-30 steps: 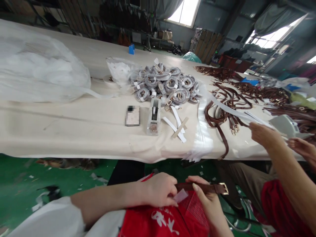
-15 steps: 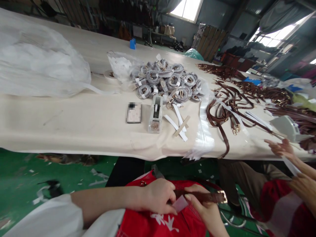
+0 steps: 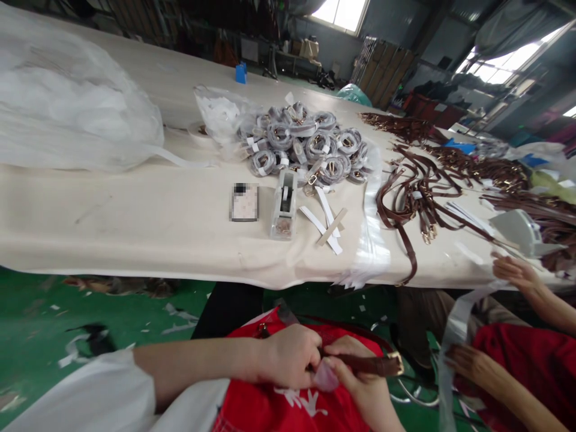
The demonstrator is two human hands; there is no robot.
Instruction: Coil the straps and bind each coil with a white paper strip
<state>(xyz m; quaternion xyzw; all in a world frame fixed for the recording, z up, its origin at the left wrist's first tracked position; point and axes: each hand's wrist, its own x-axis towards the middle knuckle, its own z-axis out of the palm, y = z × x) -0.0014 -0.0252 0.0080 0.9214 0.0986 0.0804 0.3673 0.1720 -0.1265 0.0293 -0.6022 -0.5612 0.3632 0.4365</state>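
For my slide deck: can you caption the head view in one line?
Left hand and right hand hold a brown strap over a red apron, below a table.

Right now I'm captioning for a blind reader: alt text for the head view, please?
Two hands, left hand and right hand, hold a brown strap with a gold buckle over a red apron. Beyond, a long table holds wrapped strap coils, a tape dispenser and loose straps.

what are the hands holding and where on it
Both hands, left and right, hold a brown strap near its gold buckle end, with a small clear piece pinched against it.
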